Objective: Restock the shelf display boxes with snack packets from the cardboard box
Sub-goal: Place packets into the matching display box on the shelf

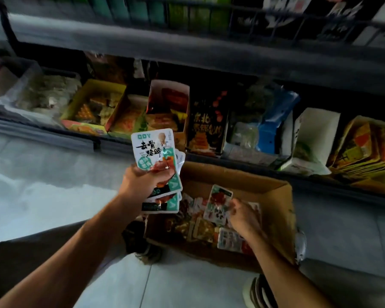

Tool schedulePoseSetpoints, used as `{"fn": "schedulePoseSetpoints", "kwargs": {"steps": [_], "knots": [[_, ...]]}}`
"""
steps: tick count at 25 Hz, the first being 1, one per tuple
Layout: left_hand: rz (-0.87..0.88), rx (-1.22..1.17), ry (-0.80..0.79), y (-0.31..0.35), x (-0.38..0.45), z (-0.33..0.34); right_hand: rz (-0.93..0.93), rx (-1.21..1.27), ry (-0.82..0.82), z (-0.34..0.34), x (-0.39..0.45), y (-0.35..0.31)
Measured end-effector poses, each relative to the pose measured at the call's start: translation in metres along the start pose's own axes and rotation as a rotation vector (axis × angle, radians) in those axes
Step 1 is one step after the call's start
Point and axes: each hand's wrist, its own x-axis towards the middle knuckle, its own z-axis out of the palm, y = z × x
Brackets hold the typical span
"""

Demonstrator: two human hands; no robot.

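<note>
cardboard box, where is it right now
In the head view the cardboard box sits on the floor, lower right of centre, below the shelf's display boxes, with the right hand inside.

Dim light overall; the shelves point(187, 43) ahead of me sit in deep shadow and smear with blur. Pale glare washes the floor point(42, 185) at left. Edges bend, wide-angle.

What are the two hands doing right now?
Left hand: grips a stack of white-and-teal snack packets.
Right hand: pinches one packet inside the cardboard box.
</note>
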Motion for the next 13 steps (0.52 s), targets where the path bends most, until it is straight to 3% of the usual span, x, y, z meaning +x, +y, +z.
{"fn": "schedulePoseSetpoints", "kwargs": {"steps": [3,5,7,10,13], "knots": [[-0.076,0.027,-0.011,-0.013,0.011,-0.008,-0.454,-0.287,-0.077,0.042,0.05,0.005],[-0.088,0.047,-0.023,-0.017,0.016,-0.01,-0.607,-0.492,-0.197,0.07,0.073,0.005],[-0.09,0.032,-0.051,-0.015,0.016,-0.008,-0.608,-0.669,-0.209,0.086,0.082,0.008],[-0.118,0.035,-0.095,-0.009,0.013,-0.004,-0.603,-0.889,-0.031,0.078,0.084,0.004],[-0.117,0.041,-0.082,-0.005,0.013,-0.001,-0.488,-0.86,-0.038,0.048,0.072,-0.011]]}}
